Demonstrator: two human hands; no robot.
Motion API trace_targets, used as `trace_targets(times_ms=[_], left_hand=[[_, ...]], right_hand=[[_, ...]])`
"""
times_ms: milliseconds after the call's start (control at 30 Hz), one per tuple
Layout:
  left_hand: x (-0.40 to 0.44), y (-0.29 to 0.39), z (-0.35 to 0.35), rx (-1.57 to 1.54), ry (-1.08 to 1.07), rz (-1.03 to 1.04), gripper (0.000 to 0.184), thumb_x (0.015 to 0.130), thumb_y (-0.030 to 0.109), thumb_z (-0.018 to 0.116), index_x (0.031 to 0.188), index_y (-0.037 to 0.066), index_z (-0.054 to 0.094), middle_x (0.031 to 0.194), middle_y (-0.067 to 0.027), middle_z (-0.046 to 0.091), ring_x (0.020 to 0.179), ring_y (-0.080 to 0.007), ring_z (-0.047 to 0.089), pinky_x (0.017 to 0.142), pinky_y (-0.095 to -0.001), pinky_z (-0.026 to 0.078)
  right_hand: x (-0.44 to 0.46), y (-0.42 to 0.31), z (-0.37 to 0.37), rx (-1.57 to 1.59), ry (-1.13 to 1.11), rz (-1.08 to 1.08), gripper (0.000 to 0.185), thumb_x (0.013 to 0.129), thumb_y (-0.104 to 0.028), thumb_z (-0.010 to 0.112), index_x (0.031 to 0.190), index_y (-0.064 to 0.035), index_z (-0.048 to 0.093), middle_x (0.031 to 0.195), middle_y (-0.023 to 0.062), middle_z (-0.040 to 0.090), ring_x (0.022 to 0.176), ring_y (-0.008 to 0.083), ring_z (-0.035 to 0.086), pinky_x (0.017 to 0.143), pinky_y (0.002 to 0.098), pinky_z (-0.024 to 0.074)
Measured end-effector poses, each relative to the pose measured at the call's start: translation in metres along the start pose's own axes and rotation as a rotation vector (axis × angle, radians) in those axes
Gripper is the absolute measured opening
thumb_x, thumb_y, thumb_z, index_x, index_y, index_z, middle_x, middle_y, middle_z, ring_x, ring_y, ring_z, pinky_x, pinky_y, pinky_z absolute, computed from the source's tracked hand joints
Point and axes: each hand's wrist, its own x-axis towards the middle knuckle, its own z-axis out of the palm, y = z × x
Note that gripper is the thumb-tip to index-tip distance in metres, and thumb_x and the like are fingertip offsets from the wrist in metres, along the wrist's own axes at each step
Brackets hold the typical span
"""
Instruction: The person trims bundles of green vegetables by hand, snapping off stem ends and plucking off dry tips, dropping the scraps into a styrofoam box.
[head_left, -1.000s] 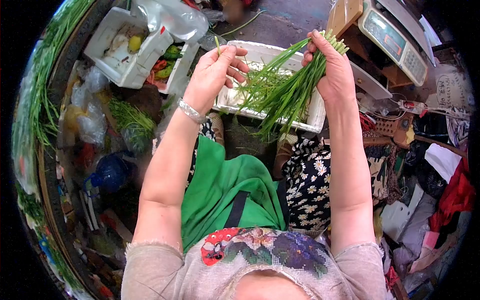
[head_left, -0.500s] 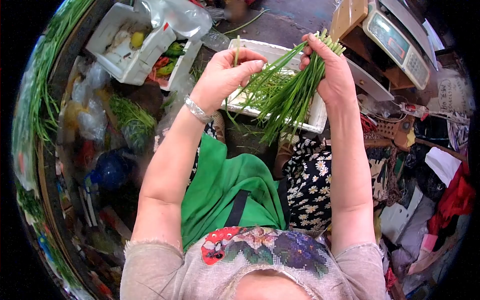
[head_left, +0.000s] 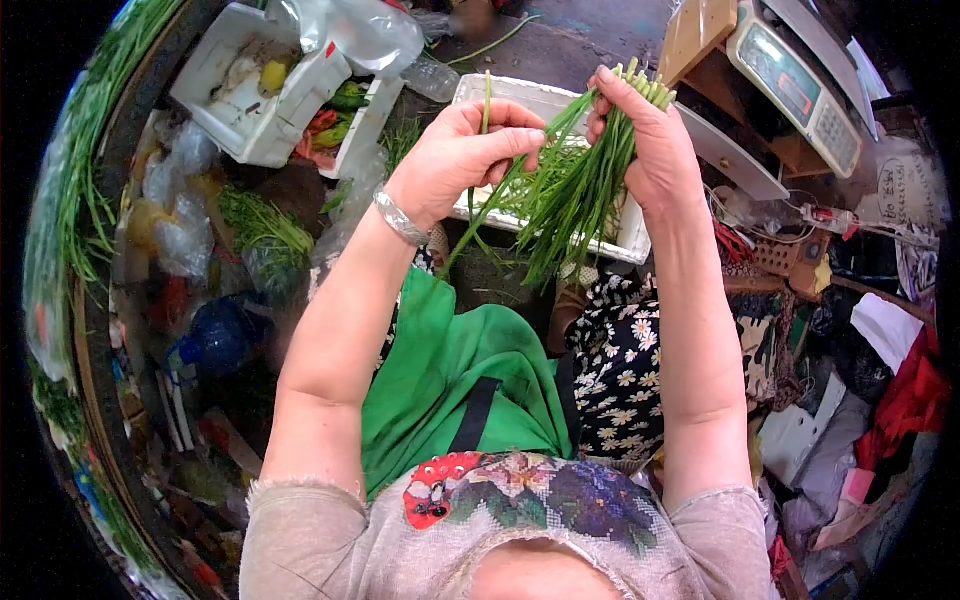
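My right hand [head_left: 650, 135] is closed round a bunch of chives [head_left: 590, 195], long green leaves with pale cut ends that point up past the thumb. The leaves hang down to the left over a white foam box [head_left: 535, 97] with loose greens inside. Level with it on the left, my left hand [head_left: 455, 160] wears a silver bracelet and has its fingers closed on a single chive stalk [head_left: 487, 100]. The stalk stands up above the fingers, and green leaf hangs below the hand. Thumb and forefinger come close to the bunch's leaves.
At upper left stand a white foam box [head_left: 215, 85] and a smaller tray of peppers [head_left: 345, 125]. A digital scale [head_left: 795, 90] is at upper right. More greens [head_left: 265, 225] lie at left, with a blue plastic bag [head_left: 220, 335] below. Cloth and clutter line the right.
My right hand and the bunch have shifted slightly left. My left hand has moved a little right, and the stalk in it now stands farther right.
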Motion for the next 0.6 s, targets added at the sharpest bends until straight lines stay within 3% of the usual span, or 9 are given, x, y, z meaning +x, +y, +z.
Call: trace_targets(times_ms=[67,133,300,400,600], left_hand=[[0.002,-0.004,0.002,0.003,0.035,0.029,0.018,0.086,0.015,0.068,0.099,0.004,0.066,0.078,0.0025,0.062,0.057,-0.0013,0.046,0.051,-0.0149,0.037],[0.007,-0.009,0.003,0.131,0.158,0.205,0.017,0.085,0.014,0.069,0.099,0.004,0.066,0.078,0.0038,0.062,0.059,-0.0011,0.047,0.053,-0.0152,0.038],[0.011,-0.007,0.012,0.214,0.224,0.274,0.017,0.080,0.008,0.073,0.096,0.004,0.067,0.079,0.0042,0.062,0.064,-0.0014,0.050,0.058,-0.0166,0.041],[0.009,-0.004,0.018,0.526,0.287,0.361,0.013,0.079,0.007,0.073,0.091,0.003,0.067,0.079,0.0035,0.063,0.067,-0.0016,0.052,0.062,-0.0168,0.043],[0.011,-0.011,0.015,0.612,0.293,0.404,0.012,0.083,0.009,0.069,0.091,0.001,0.067,0.076,0.0015,0.065,0.066,-0.0034,0.054,0.060,-0.0204,0.046]], right_hand=[[0.000,0.000,0.001,-0.023,0.007,-0.023,0.015,0.082,-0.018,0.072,0.082,-0.0056,0.063,0.071,0.0010,0.060,0.057,0.0112,0.054,0.054,0.0248,0.0432],[-0.001,0.002,0.002,-0.038,-0.011,-0.029,0.015,0.082,-0.018,0.072,0.082,-0.0062,0.063,0.070,0.0005,0.060,0.058,0.0108,0.054,0.054,0.0249,0.0429],[-0.003,0.011,0.011,-0.087,0.004,-0.041,0.015,0.084,-0.017,0.072,0.084,-0.0054,0.062,0.069,0.0003,0.058,0.059,0.0109,0.055,0.053,0.0243,0.0445],[-0.011,0.008,0.020,-0.094,0.058,0.002,0.016,0.081,-0.017,0.074,0.082,-0.0070,0.062,0.068,-0.0006,0.058,0.059,0.0103,0.054,0.052,0.0239,0.0440],[-0.012,0.010,0.018,-0.190,0.050,-0.034,0.016,0.080,-0.020,0.075,0.083,-0.0083,0.064,0.074,-0.0026,0.060,0.063,0.0072,0.053,0.056,0.0235,0.0434]])
